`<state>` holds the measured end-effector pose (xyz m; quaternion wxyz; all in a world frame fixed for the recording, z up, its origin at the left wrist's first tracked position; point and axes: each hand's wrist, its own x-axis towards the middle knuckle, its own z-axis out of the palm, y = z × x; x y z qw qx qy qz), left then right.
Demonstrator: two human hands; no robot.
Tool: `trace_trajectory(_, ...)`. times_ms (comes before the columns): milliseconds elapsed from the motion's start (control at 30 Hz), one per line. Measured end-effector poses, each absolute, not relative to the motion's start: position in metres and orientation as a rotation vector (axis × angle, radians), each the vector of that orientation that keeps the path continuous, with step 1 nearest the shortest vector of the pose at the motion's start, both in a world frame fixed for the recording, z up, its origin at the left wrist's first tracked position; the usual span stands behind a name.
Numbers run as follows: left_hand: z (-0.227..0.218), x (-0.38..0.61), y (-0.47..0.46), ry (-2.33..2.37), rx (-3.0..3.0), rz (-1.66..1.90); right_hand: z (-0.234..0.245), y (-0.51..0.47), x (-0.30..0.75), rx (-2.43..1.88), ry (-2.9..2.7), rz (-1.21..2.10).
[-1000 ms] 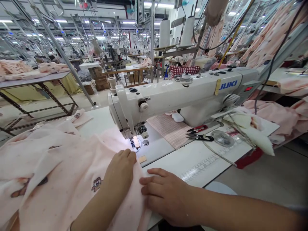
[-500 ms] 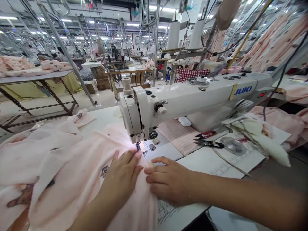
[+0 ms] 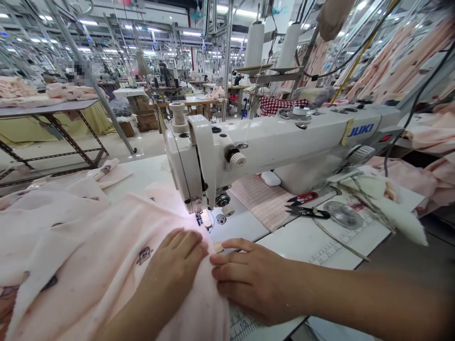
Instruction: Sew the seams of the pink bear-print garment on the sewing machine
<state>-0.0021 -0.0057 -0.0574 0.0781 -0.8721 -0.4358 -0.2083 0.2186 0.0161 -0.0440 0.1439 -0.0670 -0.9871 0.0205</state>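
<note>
A pale pink printed fabric point(image 3: 88, 255) lies spread over the white sewing table point(image 3: 295, 239), its edge running under the presser foot point(image 3: 199, 219) of a white JUKI sewing machine point(image 3: 270, 142). My left hand point(image 3: 176, 265) rests flat on the fabric just in front of the needle, fingers stretched out and close together. My right hand point(image 3: 249, 277) lies beside it at the fabric's right edge, fingers flat and pressing the cloth to the table. The fingertips of both hands almost touch. A small tan tag point(image 3: 218, 247) sits just beyond them.
Black and red thread snips point(image 3: 305, 206) and a round clear disc point(image 3: 341, 213) lie right of the machine. A pink checked cloth point(image 3: 265, 199) sits under the machine arm. White and pink fabric scraps point(image 3: 391, 208) pile at the table's right end. Other workstations and a metal table point(image 3: 53, 109) stand behind.
Both hands slid forward along the fabric toward the needle, then eased back slightly. The right hand moved up beside the left at the fabric edge. The camera view shifted a little.
</note>
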Motion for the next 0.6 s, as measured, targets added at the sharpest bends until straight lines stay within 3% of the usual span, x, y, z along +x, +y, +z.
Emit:
trace_trajectory(300, -0.058, -0.020, 0.023, -1.319, -2.601, -0.700, -0.050, 0.047, 0.206, -0.170, -2.785, -0.121)
trace_trajectory(600, -0.061, -0.036, 0.063, -1.577, -2.385, -0.508, -0.050, 0.063, 0.191, -0.593, -2.780, -0.102)
